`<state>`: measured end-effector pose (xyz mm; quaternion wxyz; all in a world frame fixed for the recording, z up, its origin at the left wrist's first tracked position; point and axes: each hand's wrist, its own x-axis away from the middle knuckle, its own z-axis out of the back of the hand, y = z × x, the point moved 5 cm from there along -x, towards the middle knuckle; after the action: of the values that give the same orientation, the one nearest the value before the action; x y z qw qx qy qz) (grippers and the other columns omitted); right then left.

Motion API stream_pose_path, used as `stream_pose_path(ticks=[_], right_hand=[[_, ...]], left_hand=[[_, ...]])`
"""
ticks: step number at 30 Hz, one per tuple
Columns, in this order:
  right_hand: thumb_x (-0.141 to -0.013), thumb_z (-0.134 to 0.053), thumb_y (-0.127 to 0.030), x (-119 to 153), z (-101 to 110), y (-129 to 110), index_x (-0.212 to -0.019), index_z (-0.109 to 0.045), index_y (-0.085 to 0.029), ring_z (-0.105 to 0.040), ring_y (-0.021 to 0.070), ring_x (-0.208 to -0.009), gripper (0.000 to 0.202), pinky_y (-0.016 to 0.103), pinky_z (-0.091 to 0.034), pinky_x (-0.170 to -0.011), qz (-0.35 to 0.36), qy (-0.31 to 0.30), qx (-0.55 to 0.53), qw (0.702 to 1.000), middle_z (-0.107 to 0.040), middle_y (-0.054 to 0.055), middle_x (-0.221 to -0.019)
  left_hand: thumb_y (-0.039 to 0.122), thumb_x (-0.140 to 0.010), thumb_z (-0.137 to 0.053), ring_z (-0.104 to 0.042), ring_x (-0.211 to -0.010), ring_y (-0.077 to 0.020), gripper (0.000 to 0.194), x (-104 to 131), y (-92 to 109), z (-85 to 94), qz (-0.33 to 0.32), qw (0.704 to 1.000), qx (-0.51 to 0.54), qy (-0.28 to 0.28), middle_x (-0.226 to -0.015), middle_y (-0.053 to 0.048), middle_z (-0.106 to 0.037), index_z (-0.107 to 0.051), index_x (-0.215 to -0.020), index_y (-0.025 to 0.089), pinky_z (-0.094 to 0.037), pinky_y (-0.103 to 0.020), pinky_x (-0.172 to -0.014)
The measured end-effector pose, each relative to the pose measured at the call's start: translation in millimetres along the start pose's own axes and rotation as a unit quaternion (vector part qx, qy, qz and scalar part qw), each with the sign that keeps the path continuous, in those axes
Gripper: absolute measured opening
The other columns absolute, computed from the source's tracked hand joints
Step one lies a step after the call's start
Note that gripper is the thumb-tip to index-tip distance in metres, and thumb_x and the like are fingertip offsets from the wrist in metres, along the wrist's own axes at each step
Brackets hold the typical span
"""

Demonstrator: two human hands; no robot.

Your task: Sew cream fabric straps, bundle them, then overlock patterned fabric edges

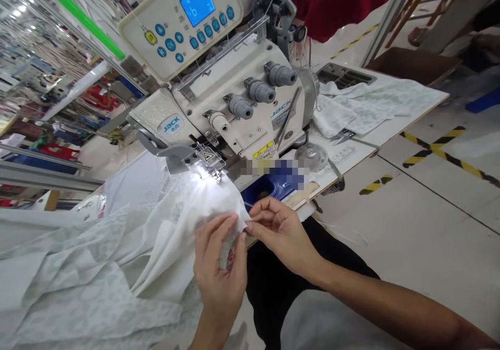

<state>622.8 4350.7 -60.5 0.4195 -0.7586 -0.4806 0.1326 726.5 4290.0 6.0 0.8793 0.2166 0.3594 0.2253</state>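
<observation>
Both hands pinched on one corner of the pale white patterned fabric (128, 246), just in front of the cream overlock sewing machine (234, 95). Left hand (219, 272) closed around the edge, a small label with red print showing between its fingers; right hand (279, 230) nipping the very tip of the same corner, thumb against forefinger. Fabric draped from under the lit presser foot (209, 165) down across the lap and off to the left. Judged from this: corner and label being lined up, not yet fed to the needle; seam here apparently not begun. More folded white cloth (363, 105) waiting on the tabletop (414, 115) to the right, beside small snips (342, 135).
</observation>
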Motion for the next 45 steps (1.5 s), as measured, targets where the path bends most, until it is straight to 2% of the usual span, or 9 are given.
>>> stream_pose_path(ticks=[6,10,13,16,19,25,34,39,45], right_hand=[[-0.083,-0.068,-0.02,12,1,-9,-0.109,-0.052,-0.023,-0.061,0.0111,-0.073,0.032,0.023,-0.047,-0.069,0.073,0.026,0.115,0.99,-0.065,-0.004,-0.078],[-0.081,-0.068,-0.017,17,-2,-15,-0.116,-0.051,-0.023,-0.06,0.0108,-0.072,0.039,0.024,-0.048,-0.072,0.069,0.007,0.093,0.993,-0.065,-0.004,-0.078],[-0.075,-0.074,-0.018,13,-3,-14,-0.117,-0.057,-0.021,-0.06,0.0104,-0.074,0.045,0.025,-0.048,-0.075,-0.002,-0.03,0.002,1.0,-0.066,-0.003,-0.081],[-0.073,-0.078,-0.03,7,-8,-3,-0.09,-0.067,-0.014,-0.06,0.0101,-0.071,0.026,0.023,-0.047,-0.074,-0.13,-0.085,-0.119,0.981,-0.065,0.0,-0.076],[-0.072,-0.079,-0.042,5,-9,4,-0.068,-0.064,-0.013,-0.053,0.0077,-0.059,0.033,0.021,-0.044,-0.064,-0.179,-0.077,-0.128,0.972,-0.059,-0.002,-0.062],[-0.091,-0.058,-0.046,15,-14,-10,-0.06,-0.062,-0.015,-0.056,0.0114,-0.059,0.044,0.024,-0.045,-0.062,-0.002,-0.089,0.165,0.982,-0.062,0.002,-0.059],[-0.093,-0.053,-0.038,-19,-17,-27,-0.06,-0.056,-0.018,-0.052,0.0111,-0.052,0.039,0.022,-0.039,-0.049,0.076,-0.025,0.284,0.955,-0.058,-0.001,-0.056],[-0.091,-0.055,-0.033,-42,-22,-37,-0.053,-0.047,-0.018,-0.041,0.0083,-0.047,0.041,0.024,-0.032,-0.047,0.161,0.027,0.348,0.923,-0.046,-0.004,-0.049],[-0.089,-0.057,-0.023,-28,-26,-48,-0.05,-0.036,-0.018,-0.034,0.007,-0.045,0.044,0.024,-0.029,-0.046,0.255,0.039,0.385,0.886,-0.037,-0.005,-0.047]], left_hand=[[-0.004,-0.077,-0.066,-0.062,-0.084,-0.0193,0.026,-6,11,8.6,-0.109,0.991,-0.082,0.006,-0.09,-0.007,-0.072,-0.07,-0.095,0.015,-0.047,-0.039,-0.078],[-0.001,-0.075,-0.071,-0.06,-0.079,-0.0194,0.024,-9,32,11.0,-0.22,0.957,-0.188,0.007,-0.084,-0.007,-0.076,-0.072,-0.093,0.014,-0.043,-0.039,-0.077],[-0.001,-0.077,-0.07,-0.061,-0.078,-0.0189,0.022,-5,38,9.8,-0.245,0.949,-0.199,-0.009,-0.085,-0.008,-0.077,-0.071,-0.094,0.012,-0.042,-0.038,-0.079],[0.0,-0.08,-0.066,-0.062,-0.084,-0.0217,0.021,6,38,5.7,-0.264,0.937,-0.226,-0.023,-0.087,-0.011,-0.076,-0.071,-0.099,0.008,-0.042,-0.039,-0.083],[0.004,-0.083,-0.064,-0.061,-0.095,-0.0231,0.021,16,30,-0.1,-0.298,0.923,-0.24,-0.033,-0.095,-0.013,-0.074,-0.069,-0.102,0.008,-0.041,-0.043,-0.096],[0.012,-0.094,-0.047,-0.038,-0.14,-0.0324,0.021,-5,-6,4.8,-0.285,0.932,-0.216,-0.057,-0.136,-0.021,-0.054,-0.06,-0.11,0.013,-0.021,-0.063,-0.114],[0.004,-0.09,-0.043,-0.048,-0.133,-0.0307,0.043,-20,-25,19.2,-0.286,0.925,-0.226,-0.109,-0.13,-0.02,-0.062,-0.055,-0.132,0.006,-0.039,-0.05,-0.11],[-0.001,-0.085,-0.043,-0.049,-0.132,-0.032,0.051,-28,-21,15.6,-0.249,0.924,-0.275,-0.092,-0.133,-0.019,-0.06,-0.051,-0.136,0.003,-0.041,-0.047,-0.109],[-0.002,-0.079,-0.039,-0.058,-0.122,-0.0323,0.055,-54,-23,9.4,-0.196,0.907,-0.362,-0.084,-0.128,-0.017,-0.064,-0.054,-0.13,0.007,-0.051,-0.046,-0.097]])
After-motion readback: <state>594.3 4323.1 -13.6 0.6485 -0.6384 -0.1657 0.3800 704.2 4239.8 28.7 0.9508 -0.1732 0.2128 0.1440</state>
